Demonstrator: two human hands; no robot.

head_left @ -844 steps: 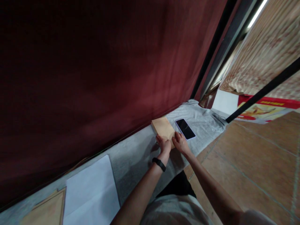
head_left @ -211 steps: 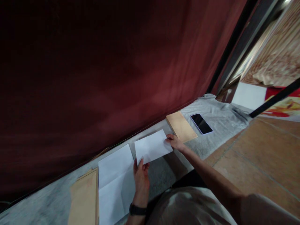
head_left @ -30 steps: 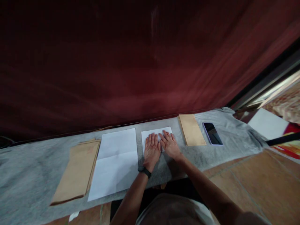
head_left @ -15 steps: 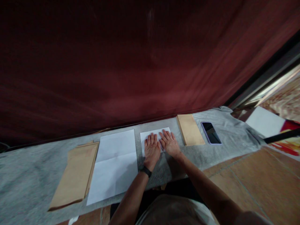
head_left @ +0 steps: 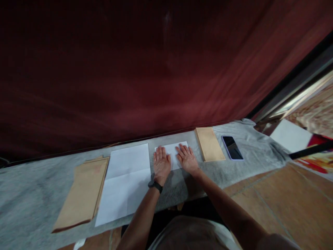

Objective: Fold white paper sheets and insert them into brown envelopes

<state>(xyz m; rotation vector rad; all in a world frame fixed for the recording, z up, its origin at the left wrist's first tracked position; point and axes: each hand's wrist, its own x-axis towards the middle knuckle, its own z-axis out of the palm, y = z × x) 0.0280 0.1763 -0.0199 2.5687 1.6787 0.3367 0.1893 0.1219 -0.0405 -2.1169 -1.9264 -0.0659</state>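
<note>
A small folded white paper [head_left: 175, 164] lies on the grey cloth [head_left: 171, 198]. My left hand [head_left: 161, 165] rests palm down over its left end, fingers stretched forward; a dark watch is on that wrist. On the paper's right part lies my right hand [head_left: 187, 159], flat with fingers spread. Part of the paper shows between the two hands. To the left is a larger white sheet [head_left: 127, 184] with crease lines across it. Just right of my right hand sits a small stack of brown envelopes [head_left: 210, 144].
Larger brown envelopes [head_left: 82, 194] lie at the left. A phone [head_left: 232, 148] with a purple edge is at the right. Behind the cloth rises a dark red surface [head_left: 156, 86]. A black bar [head_left: 310, 151] and a white box-like object [head_left: 290, 135] stand far right.
My left hand has slid left across the small paper, away from my right hand, uncovering its middle. My right hand has stayed nearly in place.
</note>
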